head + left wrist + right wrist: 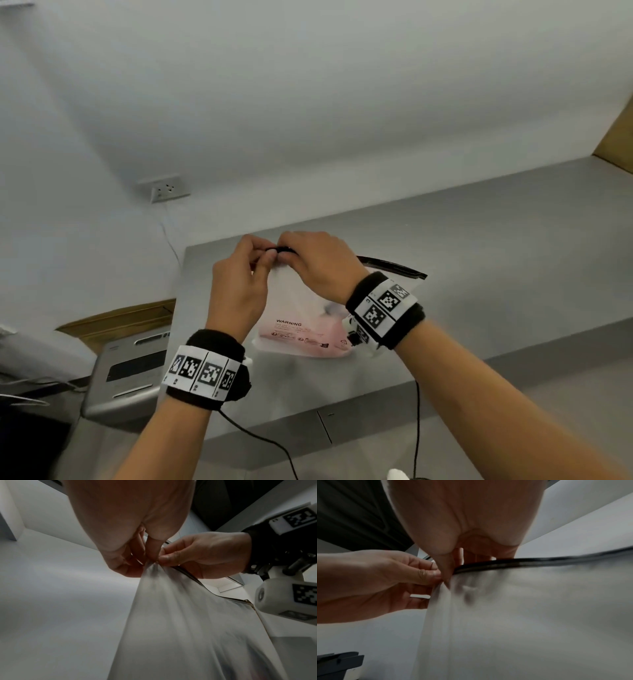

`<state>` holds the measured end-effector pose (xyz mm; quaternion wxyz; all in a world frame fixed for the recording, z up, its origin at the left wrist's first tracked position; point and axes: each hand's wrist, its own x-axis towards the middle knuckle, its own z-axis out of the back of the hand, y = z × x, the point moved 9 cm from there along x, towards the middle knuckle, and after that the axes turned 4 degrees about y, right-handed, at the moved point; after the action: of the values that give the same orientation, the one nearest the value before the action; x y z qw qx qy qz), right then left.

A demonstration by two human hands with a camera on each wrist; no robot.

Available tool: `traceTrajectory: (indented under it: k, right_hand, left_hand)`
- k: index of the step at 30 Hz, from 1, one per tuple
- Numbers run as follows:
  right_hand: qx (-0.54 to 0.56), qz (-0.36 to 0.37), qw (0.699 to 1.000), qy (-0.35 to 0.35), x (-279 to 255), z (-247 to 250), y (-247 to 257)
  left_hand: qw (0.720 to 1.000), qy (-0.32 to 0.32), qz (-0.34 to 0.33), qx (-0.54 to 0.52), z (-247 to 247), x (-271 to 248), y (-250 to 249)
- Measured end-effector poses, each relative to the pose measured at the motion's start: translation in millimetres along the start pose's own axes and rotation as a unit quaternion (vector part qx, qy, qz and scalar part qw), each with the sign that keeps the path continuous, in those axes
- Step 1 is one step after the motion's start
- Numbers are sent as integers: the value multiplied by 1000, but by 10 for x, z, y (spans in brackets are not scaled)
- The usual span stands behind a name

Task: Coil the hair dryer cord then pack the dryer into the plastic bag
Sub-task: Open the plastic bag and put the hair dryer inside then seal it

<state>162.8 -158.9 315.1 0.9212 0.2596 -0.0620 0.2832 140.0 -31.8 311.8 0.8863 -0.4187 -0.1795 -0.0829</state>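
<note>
The plastic bag is held up by its top edge, and its bottom is on the grey counter. The pink hair dryer lies low inside it (seen only dimly through the frosted plastic). The left hand and the right hand meet at the left end of the black zip strip. On each hand, thumb and fingers are pressed together and pinch the plastic bag there.

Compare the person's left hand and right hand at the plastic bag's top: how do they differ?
The left hand pinches the plastic bag at its top left corner; the right hand pinches the black zip strip beside it. The left wrist stands left of the bag; the right wrist crosses in front of it. Both pinch the top edge, close together.
</note>
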Motion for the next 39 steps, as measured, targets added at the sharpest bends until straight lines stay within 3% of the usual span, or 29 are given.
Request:
traceTrajectory:
  k: [4, 9, 17, 24, 33, 39]
  right_hand:
    - [13, 16, 1000, -16, -19, 24, 22]
    - [-63, 18, 997, -29, -81, 36, -130]
    - [-103, -87, 991, -21, -638, 58, -994]
    - [-104, -155, 981, -52, -1030, 221, -1428]
    - [-113, -225, 968, 7, -1191, 314, -1712]
    - [-92, -234, 967, 40, -1142, 338, -1682]
  left_hand:
    - [1000, -7, 14, 3, 43, -34, 17]
    - [998, -38, 51, -2, 71, -24, 90]
    - [995, -52, 77, -32, 53, 19, 174]
    - [995, -54, 65, -58, -49, 96, 148]
    - [993, -70, 79, -56, -109, 92, 100]
    - [992, -77, 77, -63, -88, 62, 108]
